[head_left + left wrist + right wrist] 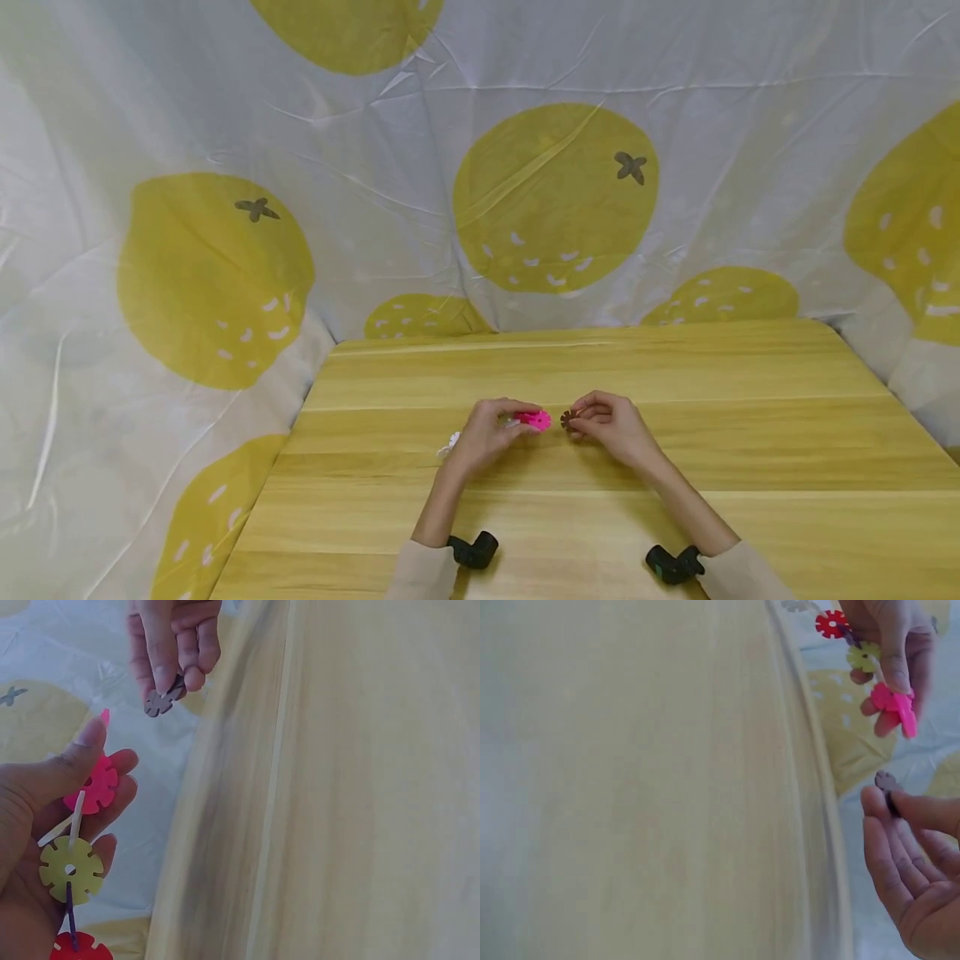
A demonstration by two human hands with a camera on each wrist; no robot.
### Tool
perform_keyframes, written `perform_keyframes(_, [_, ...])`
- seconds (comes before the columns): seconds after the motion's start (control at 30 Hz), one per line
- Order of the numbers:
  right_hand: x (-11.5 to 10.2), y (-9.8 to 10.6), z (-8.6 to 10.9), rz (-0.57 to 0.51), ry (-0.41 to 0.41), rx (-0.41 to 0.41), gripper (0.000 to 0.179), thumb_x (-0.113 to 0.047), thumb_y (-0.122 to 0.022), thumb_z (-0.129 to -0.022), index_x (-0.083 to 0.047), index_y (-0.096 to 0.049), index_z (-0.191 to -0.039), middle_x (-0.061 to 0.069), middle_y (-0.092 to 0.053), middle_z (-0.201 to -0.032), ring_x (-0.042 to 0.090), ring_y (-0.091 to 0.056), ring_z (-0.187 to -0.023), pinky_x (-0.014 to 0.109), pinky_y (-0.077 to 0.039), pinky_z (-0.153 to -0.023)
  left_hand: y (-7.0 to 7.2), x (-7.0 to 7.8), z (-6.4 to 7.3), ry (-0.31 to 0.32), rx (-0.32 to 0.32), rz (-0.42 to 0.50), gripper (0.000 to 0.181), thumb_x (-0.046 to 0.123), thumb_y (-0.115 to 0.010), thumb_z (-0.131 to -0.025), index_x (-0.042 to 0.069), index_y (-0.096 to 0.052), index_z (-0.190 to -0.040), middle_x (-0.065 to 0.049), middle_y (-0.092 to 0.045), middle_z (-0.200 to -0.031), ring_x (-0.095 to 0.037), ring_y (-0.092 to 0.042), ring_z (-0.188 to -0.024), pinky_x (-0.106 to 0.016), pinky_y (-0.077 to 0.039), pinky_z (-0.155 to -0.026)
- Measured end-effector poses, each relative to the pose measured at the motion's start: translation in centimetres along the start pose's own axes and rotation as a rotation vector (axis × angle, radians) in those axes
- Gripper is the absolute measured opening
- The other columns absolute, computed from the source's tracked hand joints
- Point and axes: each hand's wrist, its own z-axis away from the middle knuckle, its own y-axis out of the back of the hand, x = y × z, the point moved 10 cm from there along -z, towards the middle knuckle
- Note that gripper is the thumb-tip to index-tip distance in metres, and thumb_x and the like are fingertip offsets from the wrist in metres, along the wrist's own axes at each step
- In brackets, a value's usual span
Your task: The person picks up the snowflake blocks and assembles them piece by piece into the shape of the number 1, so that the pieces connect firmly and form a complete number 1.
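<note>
My left hand [483, 435] grips one end of a chain of notched plastic discs, thumb over a pink disc [538, 419]. A second pink disc seen edge-on crosses it at the tip in the wrist views. Behind come a white disc edge-on, a yellow disc [88, 871], a purple one edge-on and a red disc [84, 950]. The chain's white end [448, 447] trails beyond the wrist. Between thumb and forefinger my right hand [621, 432] pinches a brown notched disc [886, 781], with another dark piece set across it. A short gap separates the brown and pink discs.
Both hands are above a wooden table [750, 375]. Behind it hangs a white cloth [390, 183] with yellow fruit prints. A black camera mount [474, 551] sits at the left wrist, another [672, 565] at the right.
</note>
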Motion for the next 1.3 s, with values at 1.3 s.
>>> perform_keyframes(1.3, [-2.0,-0.9,2.2,-0.164,0.158,0.014,0.021,-0.002,-0.078,-0.09,0.007,-0.078,-0.109,0.028,-0.076,-0.105,0.021,-0.08,-0.088,0.045,-0.062,-0.08,-0.4,1.0,-0.4,-0.028,-0.081,0.074,0.019,0.011,-0.081,-0.089,0.006,-0.082,-0.106,-0.008,-0.078,-0.098,-0.01,-0.063,-0.087,-0.022,-0.051,-0.075])
